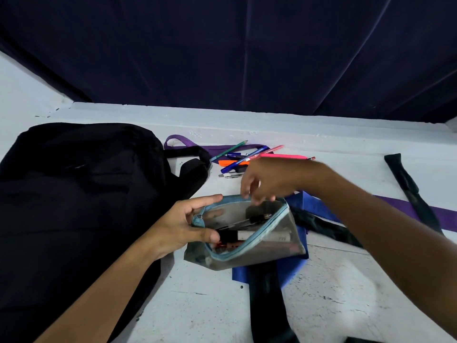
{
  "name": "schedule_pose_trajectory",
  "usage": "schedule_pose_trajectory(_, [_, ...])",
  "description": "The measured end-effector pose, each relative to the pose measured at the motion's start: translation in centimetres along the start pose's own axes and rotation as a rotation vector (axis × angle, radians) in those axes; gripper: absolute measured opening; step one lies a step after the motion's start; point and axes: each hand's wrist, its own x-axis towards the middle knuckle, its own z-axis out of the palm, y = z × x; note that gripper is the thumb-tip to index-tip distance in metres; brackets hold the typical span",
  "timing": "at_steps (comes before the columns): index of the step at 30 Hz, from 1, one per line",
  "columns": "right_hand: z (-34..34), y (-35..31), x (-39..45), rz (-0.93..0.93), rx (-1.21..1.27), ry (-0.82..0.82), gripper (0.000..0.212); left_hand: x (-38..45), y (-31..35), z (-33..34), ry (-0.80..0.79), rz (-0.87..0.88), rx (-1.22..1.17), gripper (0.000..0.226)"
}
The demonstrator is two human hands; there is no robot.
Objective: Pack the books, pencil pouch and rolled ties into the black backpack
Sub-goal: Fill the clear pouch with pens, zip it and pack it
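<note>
A see-through pencil pouch [269, 246] with a light-blue zipper lies open on the white table, with markers and pens inside. My left hand [180, 224] grips its left end, thumb on the near edge and fingers along the far edge. My right hand [264, 181] hovers over the pouch's far rim, fingers loosely curled and blurred; nothing shows in it. The black backpack [74, 194] lies flat at the left. Unrolled ties lie under and around the pouch: a blue tie [294, 268], a black tie [267, 293] and a purple tie [420, 211].
Loose pens, a pencil and highlighters [247, 157] lie in a heap behind the pouch. Another black tie [408, 186] lies at the right. A purple strap [178, 141] loops near the backpack's top. A dark curtain hangs behind the table's far edge.
</note>
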Motion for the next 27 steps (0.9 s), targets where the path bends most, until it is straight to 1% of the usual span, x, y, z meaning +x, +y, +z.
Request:
schedule_pose_trajectory(2, [-2.0,2.7,1.4,0.054,0.083,0.258,0.020,0.0,0.0,0.0,-0.002,-0.001,-0.006,0.102])
schedule_pose_trajectory(3, [-2.5,4.4,2.1,0.091,0.084,0.360,0.021,0.0,0.0,0.1,-0.002,0.000,-0.009,0.102])
schedule_pose_trajectory(4, [-2.6,6.0,2.8,0.125,0.078,0.405,0.022,0.0,0.0,0.1,-0.002,0.000,-0.012,0.101])
schedule_pose_trajectory(5, [-2.4,7.5,3.3,0.156,0.086,0.393,0.022,-0.1,0.0,0.1,-0.002,-0.001,-0.016,0.100])
schedule_pose_trajectory(7, [-1.4,9.9,3.9,0.206,0.123,0.310,0.023,-0.1,0.0,0.2,-0.006,0.002,-0.016,0.099])
schedule_pose_trajectory(9, [-0.3,11.2,4.4,0.229,0.126,0.296,0.020,0.0,0.0,0.1,-0.011,0.007,-0.008,0.100])
schedule_pose_trajectory(11, [0.5,11.6,5.0,0.195,0.066,0.317,0.023,0.0,0.0,0.1,-0.015,0.010,-0.008,0.099])
schedule_pose_trajectory(13, [1.0,11.5,5.6,0.141,-0.047,0.299,0.027,0.1,-0.1,0.1,-0.013,0.013,-0.004,0.101])
schedule_pose_trajectory(15, [1.4,11.3,6.0,0.110,-0.123,0.278,0.025,0.2,-0.3,0.0,-0.006,0.019,0.001,0.102])
schedule_pose_trajectory(19, [1.4,11.3,6.3,0.096,-0.097,0.277,0.015,0.3,-0.5,-0.1,-0.003,0.026,0.003,0.103])
schedule_pose_trajectory(21, [1.0,11.2,6.1,0.054,-0.016,0.349,0.013,0.3,-0.5,-0.1,-0.008,0.028,0.008,0.103])
schedule_pose_trajectory(24, [-0.9,9.4,4.8,-0.020,0.159,0.581,0.003,0.2,-0.6,-0.1,-0.013,0.030,0.016,0.101])
schedule_pose_trajectory(26, [-2.7,7.1,3.4,-0.084,0.454,0.724,0.005,0.2,-0.7,-0.1,-0.015,0.028,0.018,0.100])
schedule_pose_trajectory(27, [-3.5,5.9,2.6,-0.128,0.624,0.750,0.006,0.2,-0.7,-0.1,-0.015,0.026,0.019,0.099])
